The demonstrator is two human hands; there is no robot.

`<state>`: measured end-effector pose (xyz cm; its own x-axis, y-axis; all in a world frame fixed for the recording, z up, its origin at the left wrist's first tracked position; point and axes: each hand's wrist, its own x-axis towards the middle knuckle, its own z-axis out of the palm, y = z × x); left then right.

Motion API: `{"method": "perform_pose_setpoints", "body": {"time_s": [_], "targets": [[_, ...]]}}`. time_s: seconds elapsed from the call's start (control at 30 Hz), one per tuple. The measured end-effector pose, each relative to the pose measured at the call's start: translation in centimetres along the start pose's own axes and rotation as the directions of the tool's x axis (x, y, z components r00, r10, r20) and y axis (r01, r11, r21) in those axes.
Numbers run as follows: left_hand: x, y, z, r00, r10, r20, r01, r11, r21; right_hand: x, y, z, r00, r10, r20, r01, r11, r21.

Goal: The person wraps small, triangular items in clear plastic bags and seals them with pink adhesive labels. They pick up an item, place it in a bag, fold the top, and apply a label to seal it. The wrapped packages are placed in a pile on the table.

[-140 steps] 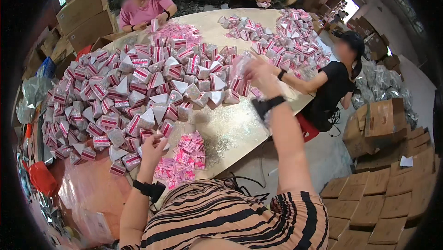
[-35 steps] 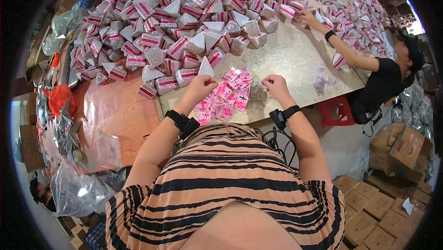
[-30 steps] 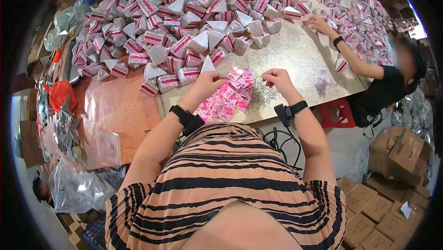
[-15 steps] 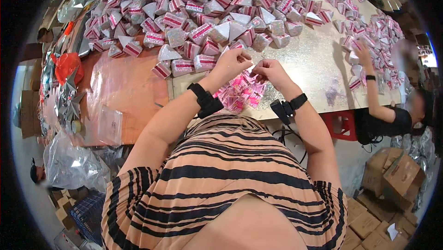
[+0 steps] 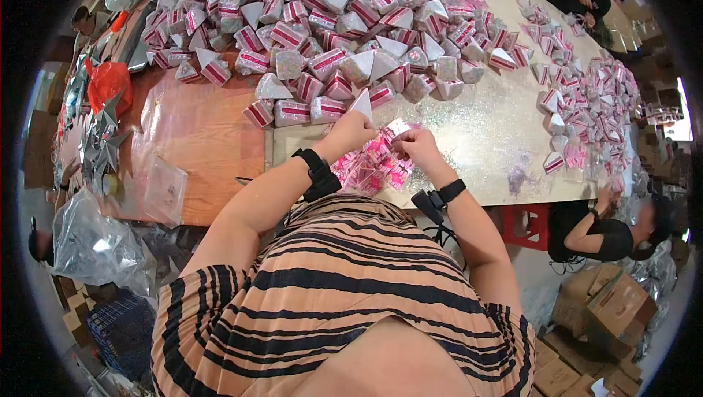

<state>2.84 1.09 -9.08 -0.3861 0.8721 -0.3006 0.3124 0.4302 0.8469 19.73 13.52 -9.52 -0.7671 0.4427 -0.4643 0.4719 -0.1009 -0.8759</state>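
Our grip is two-handed: the left hand [image 5: 353, 130] and right hand [image 5: 415, 145] pinch a small white-and-pink packet [image 5: 398, 128] between their fingertips. It sits just above the pink packet pile [image 5: 370, 168] on the tabletop [image 5: 483, 133]. Folded pyramid boxes [image 5: 344, 38] are heaped just beyond our hands.

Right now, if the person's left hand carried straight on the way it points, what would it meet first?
Probably the white folded pyramid-shaped paper box just beyond the left hand, at the pile's near edge; depth is unclear.
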Motion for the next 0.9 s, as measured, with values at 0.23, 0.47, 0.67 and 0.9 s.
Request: {"method": "perform_pose_setpoints", "body": {"time_s": [0.23, 0.47, 0.67, 0.9], "targets": [[0.8, -0.5, 1.0, 0.958, -0.270, 0.101, 0.288, 0.892, -0.348, 0.3, 0.3, 0.7, 0.993, -0.041, -0.110, 0.025, 0.990, -0.141], [0.9, -1.0, 1.0, 0.900, -0.363, 0.243, 0.435, 0.699, -0.567, 1.7, 2.5, 0.7, 0.965, -0.160, -0.209, 0.135, 0.982, -0.131], [1.2, -1.5, 1.0, 0.878, -0.389, 0.280, 0.477, 0.659, -0.582, 1.0, 0.9, 1.4, 0.917, -0.342, -0.206, 0.295, 0.929, -0.225], [1.0, -1.8, 0.8, 0.892, -0.335, 0.303, 0.451, 0.704, -0.549, 2.9, 2.1, -1.5, 0.839, -0.446, -0.312, 0.221, 0.803, -0.554]]}}
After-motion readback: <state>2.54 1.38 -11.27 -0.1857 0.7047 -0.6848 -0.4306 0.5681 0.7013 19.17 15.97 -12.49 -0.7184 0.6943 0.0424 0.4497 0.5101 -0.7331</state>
